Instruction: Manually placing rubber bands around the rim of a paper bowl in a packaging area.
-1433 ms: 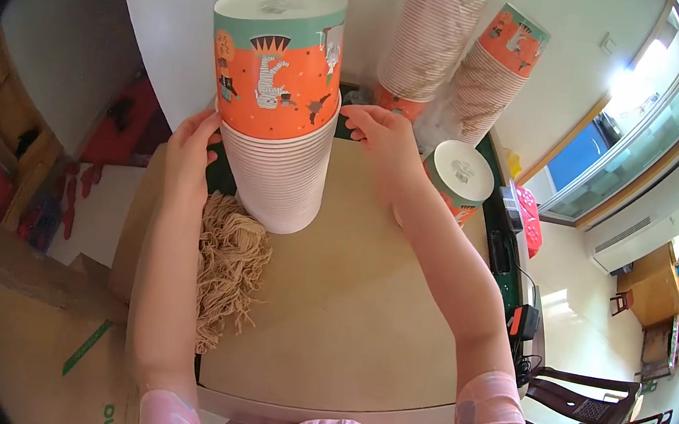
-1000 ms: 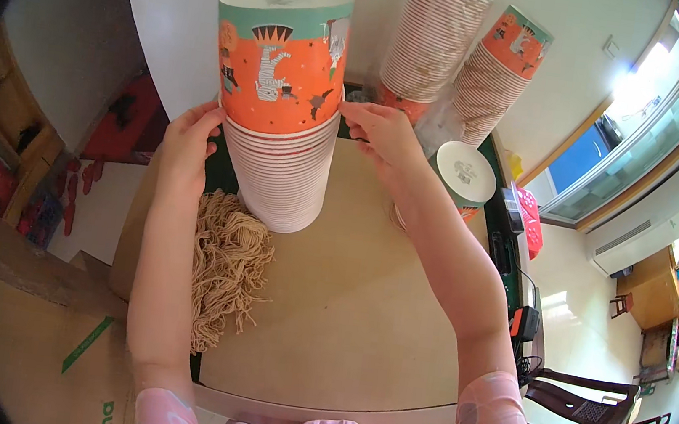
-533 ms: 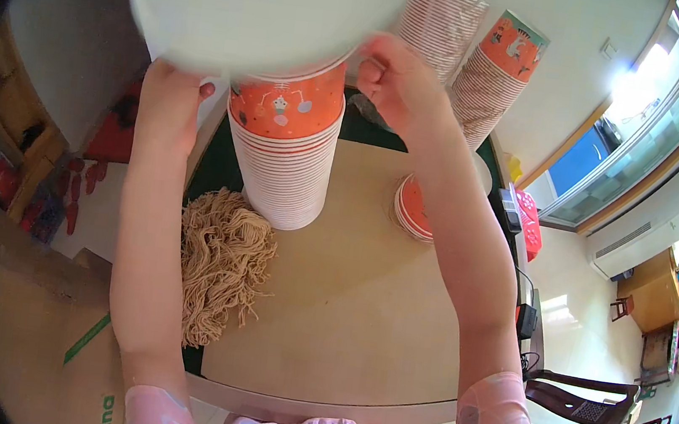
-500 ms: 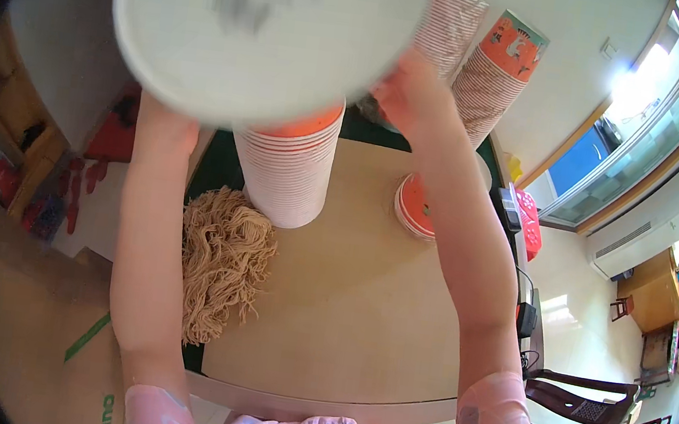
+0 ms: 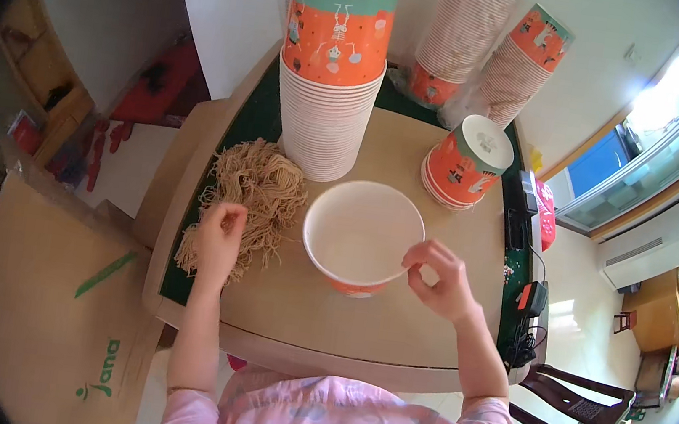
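Observation:
A white paper tub [image 5: 349, 251] with an orange outside stands upright on the table mat, its wide mouth facing up and nothing visible inside. My right hand [image 5: 441, 280] is closed, thumb and fingers pinching the tub's right rim. To the tub's left lies a loose heap of tan twine [image 5: 263, 177]. Over the front of that heap is my left hand [image 5: 220, 235], fingers curled in; whether strands are between them I cannot make out. Behind the tub rises a tall nested stack of upside-down tubs [image 5: 326, 117], with orange and green print on the top one.
A shorter upside-down stack of tubs [image 5: 466, 161] stands at the right. Plastic-wrapped tub stacks [image 5: 461, 32] lean along the back wall. A black power adapter with cords [image 5: 534, 299] sits at the table's right edge. A large cardboard box [image 5: 58, 296] is on the left, dark wooden chairs [image 5: 579, 402] on the right.
The tub, held up close with its base showing, has come down and now stands mouth up on the mat. My left hand has moved to the twine; my right is at the tub's rim.

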`<action>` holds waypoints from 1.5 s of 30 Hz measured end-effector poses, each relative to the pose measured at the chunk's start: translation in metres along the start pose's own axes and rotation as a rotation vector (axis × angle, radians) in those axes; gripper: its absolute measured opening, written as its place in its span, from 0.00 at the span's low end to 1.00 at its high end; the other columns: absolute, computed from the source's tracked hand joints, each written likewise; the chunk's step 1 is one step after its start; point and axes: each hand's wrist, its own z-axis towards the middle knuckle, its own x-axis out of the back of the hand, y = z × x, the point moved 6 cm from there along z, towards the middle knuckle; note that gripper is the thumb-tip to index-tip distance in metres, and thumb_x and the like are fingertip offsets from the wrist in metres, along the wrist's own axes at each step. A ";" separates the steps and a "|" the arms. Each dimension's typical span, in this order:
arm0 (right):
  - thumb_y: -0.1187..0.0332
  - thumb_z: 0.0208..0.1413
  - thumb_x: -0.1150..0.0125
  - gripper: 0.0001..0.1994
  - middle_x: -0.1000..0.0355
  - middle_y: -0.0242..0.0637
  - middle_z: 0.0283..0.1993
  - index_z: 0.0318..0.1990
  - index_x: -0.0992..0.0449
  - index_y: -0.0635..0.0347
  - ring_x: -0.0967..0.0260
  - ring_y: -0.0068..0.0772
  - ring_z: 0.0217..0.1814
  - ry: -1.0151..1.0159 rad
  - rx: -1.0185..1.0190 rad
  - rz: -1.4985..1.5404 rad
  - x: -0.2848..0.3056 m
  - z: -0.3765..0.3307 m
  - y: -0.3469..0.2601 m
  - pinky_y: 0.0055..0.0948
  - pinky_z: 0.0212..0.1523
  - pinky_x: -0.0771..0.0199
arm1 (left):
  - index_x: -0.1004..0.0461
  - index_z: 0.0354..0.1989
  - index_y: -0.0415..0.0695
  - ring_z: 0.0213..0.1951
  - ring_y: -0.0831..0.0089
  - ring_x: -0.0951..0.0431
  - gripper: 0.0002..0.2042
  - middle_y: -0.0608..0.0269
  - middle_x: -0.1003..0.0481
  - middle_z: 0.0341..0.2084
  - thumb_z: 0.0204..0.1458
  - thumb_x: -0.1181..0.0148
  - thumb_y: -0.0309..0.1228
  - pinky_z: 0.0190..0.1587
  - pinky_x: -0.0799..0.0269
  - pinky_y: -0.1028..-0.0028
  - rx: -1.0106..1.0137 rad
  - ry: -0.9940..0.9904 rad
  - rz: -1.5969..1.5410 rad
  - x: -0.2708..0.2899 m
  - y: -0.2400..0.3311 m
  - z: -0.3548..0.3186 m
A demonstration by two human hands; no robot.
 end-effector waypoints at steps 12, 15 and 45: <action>0.72 0.51 0.48 0.06 0.28 0.42 0.37 0.31 0.26 0.65 0.30 0.39 0.40 -0.129 0.813 -0.025 -0.065 -0.043 -0.207 0.35 0.41 0.29 | 0.25 0.33 0.40 0.39 0.58 0.32 0.08 0.56 0.32 0.32 0.42 0.42 0.18 0.42 0.33 0.64 -0.365 -0.223 0.498 -0.056 0.008 -0.063; 0.75 0.52 0.46 0.04 0.29 0.44 0.40 0.27 0.30 0.65 0.30 0.39 0.40 -0.460 0.866 -0.010 -0.123 -0.083 -0.214 0.33 0.39 0.30 | 0.25 0.31 0.39 0.40 0.56 0.33 0.06 0.55 0.33 0.33 0.42 0.42 0.20 0.43 0.34 0.61 -0.436 -0.255 0.560 -0.060 0.008 -0.058; 0.61 0.66 0.59 0.23 0.38 0.48 0.59 0.61 0.43 0.70 0.40 0.38 0.62 -0.063 -0.151 1.026 -0.105 -0.085 -0.104 0.37 0.60 0.39 | 0.25 0.34 0.45 0.30 0.68 0.24 0.10 0.63 0.26 0.30 0.43 0.33 0.23 0.30 0.27 0.71 -0.568 -0.632 -0.443 0.016 0.186 -0.140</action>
